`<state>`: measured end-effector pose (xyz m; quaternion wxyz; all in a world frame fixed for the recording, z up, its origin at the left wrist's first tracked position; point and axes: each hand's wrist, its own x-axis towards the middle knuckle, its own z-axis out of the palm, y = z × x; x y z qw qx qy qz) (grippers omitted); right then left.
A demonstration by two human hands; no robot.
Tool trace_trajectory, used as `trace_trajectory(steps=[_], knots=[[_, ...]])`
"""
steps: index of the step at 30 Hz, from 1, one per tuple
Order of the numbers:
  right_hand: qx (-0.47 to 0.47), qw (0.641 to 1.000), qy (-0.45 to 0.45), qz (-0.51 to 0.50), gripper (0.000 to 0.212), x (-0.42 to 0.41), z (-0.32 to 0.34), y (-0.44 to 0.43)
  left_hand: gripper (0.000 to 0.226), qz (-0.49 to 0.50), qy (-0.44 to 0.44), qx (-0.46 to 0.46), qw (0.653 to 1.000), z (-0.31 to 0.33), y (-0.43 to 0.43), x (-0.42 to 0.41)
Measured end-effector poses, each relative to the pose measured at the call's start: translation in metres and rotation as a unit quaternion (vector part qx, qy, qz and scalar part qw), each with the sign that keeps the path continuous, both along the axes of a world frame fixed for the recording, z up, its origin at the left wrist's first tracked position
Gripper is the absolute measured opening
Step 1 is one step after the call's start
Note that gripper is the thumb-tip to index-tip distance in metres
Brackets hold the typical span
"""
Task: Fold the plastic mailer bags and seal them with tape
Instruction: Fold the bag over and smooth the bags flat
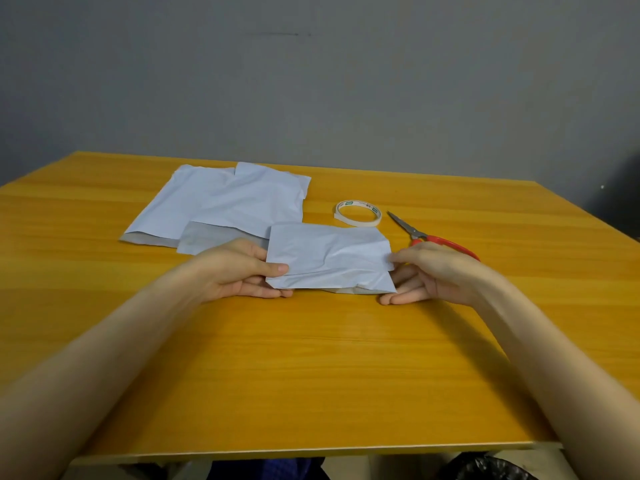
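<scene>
I hold the folded bag point(329, 259) in front of me, just above the table point(311, 375). Its long axis runs left to right and its crumpled white face is turned up. The near edge sits low by the wood, and I cannot tell whether it touches.

My left hand point(235, 271) pinches the bag's left end, with the thumb point(277, 269) lying on top and the fingers curled underneath. My right hand point(433, 275) takes the right end the same way, thumb tip on the upper corner and fingers loosely bent below the bag.

I count one folded bag in my hands. Behind it to the left, flat bags point(225, 202) lie overlapping; I make out at least two. One roll of tape point(358, 213) lies flat behind the folded bag. One pair of scissors point(436, 239) rests just right of the tape, blades pointing away and left, red handles partly hidden behind my right hand.
</scene>
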<state>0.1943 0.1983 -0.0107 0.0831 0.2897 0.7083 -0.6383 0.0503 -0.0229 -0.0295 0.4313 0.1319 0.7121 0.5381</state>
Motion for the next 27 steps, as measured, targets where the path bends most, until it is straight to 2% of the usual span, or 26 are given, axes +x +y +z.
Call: trace_trajectory(steps=[2, 7, 10, 16, 22, 23, 24, 27], knots=[[0.006, 1.000, -0.001, 0.019, 0.033, 0.001, -0.001, 0.000, 0.016, -0.005, 0.006, -0.002, 1.000, 0.000, 0.000, 0.000], [0.046, 0.999, 0.020, 0.004, 0.035, -0.001, -0.011, -0.004, 0.018, -0.008, 0.007, -0.010, 1.000, 0.001, 0.001, -0.002], [0.092, 0.995, 0.049, -0.001, 0.023, -0.005, -0.016, -0.003, 0.017, -0.016, 0.015, -0.022, 1.000, 0.001, 0.001, -0.001], [0.039, 0.995, 0.087, 0.009, 0.019, -0.007, -0.019, 0.003, 0.016, 0.000, 0.013, -0.001, 1.000, -0.001, 0.001, 0.000], [0.021, 0.997, 0.066, 0.025, 0.009, 0.001, -0.012, 0.010, 0.018, -0.015, -0.014, 0.023, 1.000, -0.001, -0.003, -0.002], [0.055, 0.997, 0.054, 0.025, 0.005, 0.003, -0.009, 0.008, 0.019, -0.020, -0.025, 0.028, 0.999, 0.000, -0.006, -0.003], [0.117, 0.992, 0.038, 0.020, 0.010, 0.004, -0.007, 0.006, 0.020, -0.023, -0.036, 0.032, 0.999, 0.000, -0.008, -0.004], [0.327, 0.945, 0.002, 0.021, 0.023, 0.000, -0.004, -0.008, 0.022, -0.011, -0.051, 0.044, 0.998, 0.000, -0.013, -0.005]])
